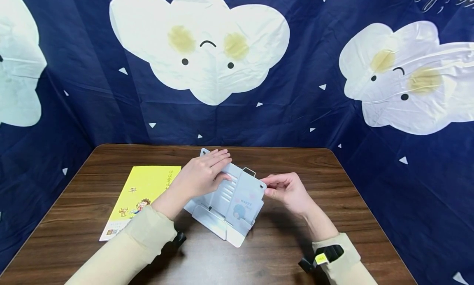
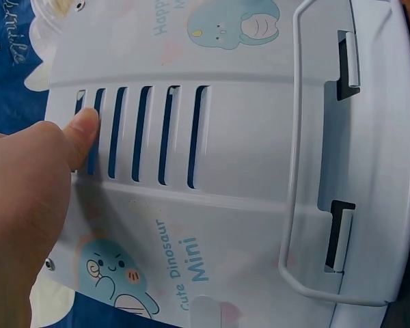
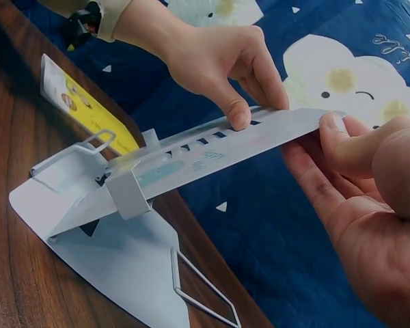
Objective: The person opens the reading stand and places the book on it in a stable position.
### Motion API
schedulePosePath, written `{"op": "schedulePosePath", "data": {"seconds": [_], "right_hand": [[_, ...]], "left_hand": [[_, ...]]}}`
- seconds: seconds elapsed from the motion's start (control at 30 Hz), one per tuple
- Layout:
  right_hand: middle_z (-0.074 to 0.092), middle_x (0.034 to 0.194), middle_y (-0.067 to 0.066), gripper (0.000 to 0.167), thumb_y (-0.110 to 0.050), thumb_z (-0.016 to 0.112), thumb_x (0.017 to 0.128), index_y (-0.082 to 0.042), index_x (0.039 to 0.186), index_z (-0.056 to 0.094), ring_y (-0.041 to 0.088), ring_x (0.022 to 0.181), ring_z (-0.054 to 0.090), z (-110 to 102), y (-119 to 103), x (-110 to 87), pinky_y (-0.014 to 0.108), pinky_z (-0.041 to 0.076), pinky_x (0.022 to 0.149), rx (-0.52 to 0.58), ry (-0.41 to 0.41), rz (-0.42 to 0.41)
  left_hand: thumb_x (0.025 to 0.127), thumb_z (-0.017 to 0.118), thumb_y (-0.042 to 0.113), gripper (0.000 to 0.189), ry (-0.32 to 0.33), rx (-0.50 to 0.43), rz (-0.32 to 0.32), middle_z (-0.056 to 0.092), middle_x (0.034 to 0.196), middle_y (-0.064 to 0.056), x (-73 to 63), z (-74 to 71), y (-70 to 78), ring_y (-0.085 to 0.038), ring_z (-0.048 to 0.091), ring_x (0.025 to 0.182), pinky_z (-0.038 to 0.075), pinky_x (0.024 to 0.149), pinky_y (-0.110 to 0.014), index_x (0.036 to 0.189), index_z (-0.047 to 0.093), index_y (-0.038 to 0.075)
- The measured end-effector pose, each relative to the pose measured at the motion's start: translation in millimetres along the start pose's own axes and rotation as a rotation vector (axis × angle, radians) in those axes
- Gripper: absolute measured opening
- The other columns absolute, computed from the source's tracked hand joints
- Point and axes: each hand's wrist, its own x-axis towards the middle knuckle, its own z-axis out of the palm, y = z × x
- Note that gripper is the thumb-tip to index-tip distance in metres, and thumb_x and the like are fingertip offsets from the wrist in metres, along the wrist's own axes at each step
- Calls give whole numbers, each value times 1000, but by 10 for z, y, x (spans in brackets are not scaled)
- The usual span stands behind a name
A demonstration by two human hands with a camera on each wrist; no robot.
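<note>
A pale blue metal book stand (image 1: 244,194) with dinosaur pictures stands tilted on the table, its back panel raised from the base plate (image 3: 140,253). My left hand (image 1: 201,174) grips the panel by its top edge. In the left wrist view its thumb (image 2: 85,130) lies on the front, over the end of the row of slots. My right hand (image 1: 286,192) pinches the panel's upper right corner, thumb (image 3: 335,130) on the front and fingers beneath. A wire loop (image 2: 295,150) crosses the lower front of the panel, and another wire loop (image 3: 205,290) extends from the base.
A yellow picture book (image 1: 148,190) lies on the wooden table (image 1: 296,157) left of the stand, partly covered by the left forearm. A dark blue cloth (image 1: 314,79) with white clouds hangs behind the table and along its sides.
</note>
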Motion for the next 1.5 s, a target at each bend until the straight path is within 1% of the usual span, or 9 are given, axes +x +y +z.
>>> {"op": "schedulePosePath", "data": {"seconds": [0.13, 0.37, 0.53, 0.73, 0.93, 1.1, 1.23, 1.33, 1.5], "right_hand": [[77, 106, 10, 26, 19, 72, 88, 18, 114, 71, 16, 92, 72, 18, -3, -3, 29, 62, 79, 5, -13, -6], [77, 105, 12, 25, 17, 73, 89, 20, 113, 70, 15, 90, 71, 55, -9, -5, 28, 61, 79, -13, -16, -22], [77, 105, 12, 26, 19, 72, 88, 21, 114, 70, 15, 90, 70, 76, -16, -6, 27, 61, 79, -7, -16, -37], [77, 105, 13, 27, 17, 75, 88, 12, 115, 75, 17, 93, 70, 102, -30, -6, 27, 61, 80, 36, -30, -56], [77, 107, 13, 30, 16, 76, 87, 7, 116, 78, 17, 96, 70, 133, -37, 4, 27, 61, 80, 54, -61, -99], [77, 105, 11, 35, 21, 74, 85, 4, 115, 79, 16, 94, 69, 171, -37, 9, 25, 60, 78, 62, -72, -118], [77, 105, 10, 39, 26, 71, 83, 5, 116, 78, 15, 93, 69, 194, -44, 8, 24, 60, 77, 54, -78, -128], [77, 106, 9, 36, 24, 73, 84, 7, 116, 78, 14, 92, 69, 216, -60, 6, 24, 60, 77, 46, -73, -123], [77, 104, 10, 29, 20, 75, 85, 14, 113, 74, 15, 92, 69, 259, -79, -2, 24, 59, 76, 14, -59, -102]], "left_hand": [[84, 92, 26, 54, -1, -8, 3, 73, 126, -20, -7, 5, -19, -32, 68, 123, 50, 109, -44, 124, 73, -5], [82, 93, 35, 58, -15, -3, -13, 74, 126, -18, -19, 8, -41, -30, 69, 123, 52, 108, -43, 123, 75, -2], [82, 93, 35, 57, -15, -4, -17, 73, 127, -18, -27, 12, -47, -31, 68, 123, 52, 108, -43, 122, 75, -2], [81, 94, 34, 58, 16, -17, 14, 73, 126, -18, -33, 17, -65, -30, 68, 124, 51, 109, -44, 122, 75, -3], [78, 96, 33, 59, 53, -44, 39, 74, 126, -18, -42, 36, -103, -30, 69, 123, 52, 106, -47, 121, 76, -3], [77, 97, 33, 59, 69, -71, 46, 75, 124, -17, -50, 38, -129, -30, 69, 122, 53, 105, -48, 120, 76, -3], [77, 97, 30, 59, 88, -102, 59, 75, 123, -18, -55, 41, -149, -31, 69, 122, 53, 105, -48, 120, 76, -3], [78, 96, 30, 57, 101, -119, 75, 75, 122, -17, -55, 42, -164, -32, 69, 122, 52, 106, -49, 120, 76, -4], [82, 94, 32, 55, 113, -134, 96, 76, 120, -16, -49, 44, -189, -32, 69, 122, 53, 104, -49, 119, 76, -3]]}}
